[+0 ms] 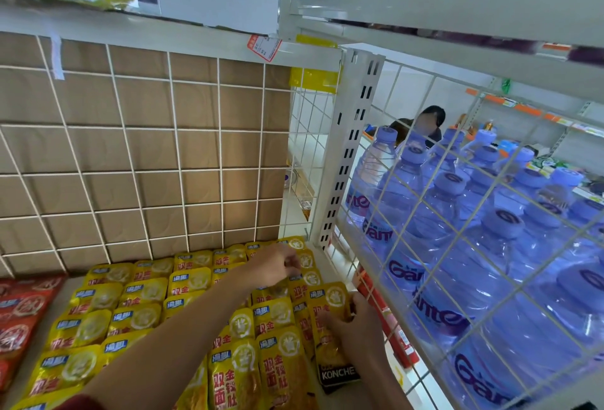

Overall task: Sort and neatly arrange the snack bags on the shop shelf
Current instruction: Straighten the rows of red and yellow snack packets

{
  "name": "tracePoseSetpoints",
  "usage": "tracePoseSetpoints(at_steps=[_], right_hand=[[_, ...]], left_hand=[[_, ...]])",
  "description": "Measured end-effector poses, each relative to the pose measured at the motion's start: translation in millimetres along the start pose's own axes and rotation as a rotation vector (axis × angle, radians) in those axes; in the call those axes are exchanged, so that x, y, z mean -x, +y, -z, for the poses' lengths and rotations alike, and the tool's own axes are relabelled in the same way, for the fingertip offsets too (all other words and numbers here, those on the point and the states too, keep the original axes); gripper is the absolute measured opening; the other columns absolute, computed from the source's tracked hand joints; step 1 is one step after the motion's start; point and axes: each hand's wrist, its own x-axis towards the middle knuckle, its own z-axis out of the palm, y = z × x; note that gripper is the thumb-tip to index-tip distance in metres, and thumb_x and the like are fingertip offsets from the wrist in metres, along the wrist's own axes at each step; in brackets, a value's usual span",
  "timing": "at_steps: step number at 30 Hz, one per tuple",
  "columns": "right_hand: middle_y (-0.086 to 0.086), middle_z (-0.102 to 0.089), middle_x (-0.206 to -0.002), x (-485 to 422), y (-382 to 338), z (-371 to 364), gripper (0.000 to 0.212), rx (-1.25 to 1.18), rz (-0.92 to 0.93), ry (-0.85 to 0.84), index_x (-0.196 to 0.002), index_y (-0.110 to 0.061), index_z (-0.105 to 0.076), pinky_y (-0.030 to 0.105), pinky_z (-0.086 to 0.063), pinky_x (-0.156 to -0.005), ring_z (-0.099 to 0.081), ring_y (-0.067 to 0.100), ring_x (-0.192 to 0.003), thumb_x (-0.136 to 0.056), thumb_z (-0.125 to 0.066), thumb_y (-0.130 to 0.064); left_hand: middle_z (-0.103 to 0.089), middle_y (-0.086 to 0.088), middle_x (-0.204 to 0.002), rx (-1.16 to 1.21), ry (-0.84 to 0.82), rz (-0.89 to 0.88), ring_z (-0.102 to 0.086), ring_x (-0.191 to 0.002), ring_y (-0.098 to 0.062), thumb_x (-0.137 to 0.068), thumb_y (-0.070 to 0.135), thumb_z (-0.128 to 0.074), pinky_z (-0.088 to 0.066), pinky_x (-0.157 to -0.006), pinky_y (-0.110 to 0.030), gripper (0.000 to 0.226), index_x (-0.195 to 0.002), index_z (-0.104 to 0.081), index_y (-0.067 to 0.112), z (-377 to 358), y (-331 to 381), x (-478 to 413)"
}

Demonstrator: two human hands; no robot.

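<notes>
Snack bags [143, 295], yellow, flat in overlapping rows across the shelf [75, 280], tops toward the back. Outer bag [327, 302] at the right end of the spread, just beside the wire side panel [351, 148], long axis front to back, black foot nearest the body, lapping its neighbour on the left.

Right hand [354, 324] the nearer one: on that bag already, fingers curled across its face, thumb at the right edge, so a hold, not a flat press. Left hand [277, 266] further in, at the back right corner of the same column, fingers bent down onto the bag tops; pinching one or only touching, impossible to tell.

Likely next, judging by the overlap: outer bag leftward and back into line with its column. Little room on the right, side panel near the hand; free space only toward the front.

Behind, wire grid [137, 148] backed with cardboard. Beyond the side panel, water bottles [474, 230]. Far left, red bags [23, 311], apart from the yellow by a bare strip of shelf.
</notes>
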Motion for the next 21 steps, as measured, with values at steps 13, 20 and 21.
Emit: tracePoseSetpoints(at_steps=[13,20,21], right_hand=[[-0.004,-0.067,-0.082,-5.6,7.0,-4.0,0.026,-0.059,-0.047,0.125,-0.085,-0.021,-0.057,0.038,-0.053,-0.073,-0.064,0.014,-0.076,-0.071,-0.079,-0.025],[-0.005,-0.065,-0.081,-2.8,5.8,-4.7,0.029,0.019,-0.033,0.108,-0.084,-0.022,-0.054,0.038,-0.053,-0.071,-0.063,0.012,-0.075,-0.071,-0.079,-0.03],[-0.005,-0.065,-0.081,-2.2,5.2,-5.5,0.029,0.026,-0.039,0.102,-0.083,-0.023,-0.054,0.038,-0.053,-0.071,-0.063,0.013,-0.075,-0.071,-0.079,-0.03]], left_hand=[[-0.062,0.002,-0.092,0.05,0.11,-0.076,-0.058,-0.087,-0.013,-0.086,0.02,-0.065,-0.047,-0.078,-0.029,0.009,-0.096,-0.065,0.02,-2.8,3.3,10.5],[-0.063,0.004,-0.102,-0.028,0.08,-0.177,-0.056,-0.09,-0.007,-0.089,0.023,-0.061,-0.047,-0.082,-0.026,0.015,-0.103,-0.065,0.02,-3.5,17.9,31.0],[-0.063,0.004,-0.104,-0.044,0.052,-0.176,-0.055,-0.091,-0.007,-0.089,0.024,-0.061,-0.046,-0.082,-0.025,0.017,-0.105,-0.065,0.02,-5.1,18.3,33.5]])
